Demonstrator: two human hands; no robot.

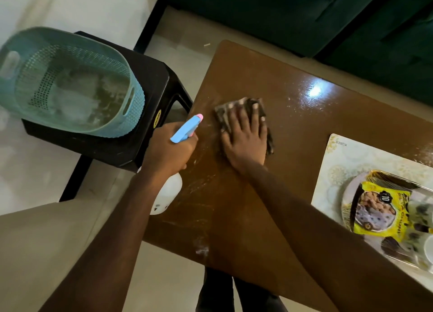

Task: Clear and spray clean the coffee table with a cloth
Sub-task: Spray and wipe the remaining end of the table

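Observation:
The brown coffee table [290, 114] fills the middle of the view, with white smears and droplets on its left half. My right hand [246, 138] lies flat with spread fingers on a dark patterned cloth [236, 107], pressing it onto the tabletop near the left edge. My left hand [168, 147] grips a spray bottle [185, 130] with a blue trigger head and pink nozzle; its white body [168, 194] hangs below the wrist, over the table's left edge.
A teal perforated basket [70, 82] sits on a black stool [150, 93] left of the table. On the table's right side a pale placemat [351, 157] bears a tray with a yellow snack packet [384, 208]. A dark green sofa [304, 14] stands behind.

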